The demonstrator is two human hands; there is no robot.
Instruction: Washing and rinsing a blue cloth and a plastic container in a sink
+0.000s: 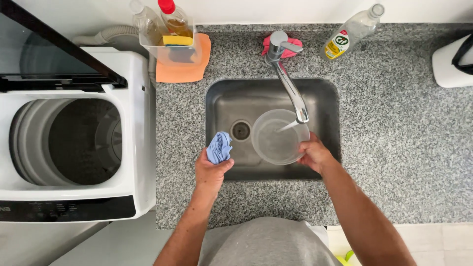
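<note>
My left hand (211, 171) grips a crumpled blue cloth (219, 147) over the near left edge of the steel sink (325, 98). A clear round plastic bowl (276, 140) is held at its right rim by my right hand (314, 154). The bowl sits tilted under the spout of the chrome tap (288, 81), and a thin stream of water runs into it. The sink drain (241, 130) shows just left of the bowl.
A speckled granite counter (394, 148) surrounds the sink. An open top-loading washing machine (69, 143) stands at left. At the back are a clear caddy with bottles and a yellow sponge (172, 37) on an orange cloth (183, 69), a pink cloth (283, 47), a detergent bottle (350, 32), and a white object (453, 61).
</note>
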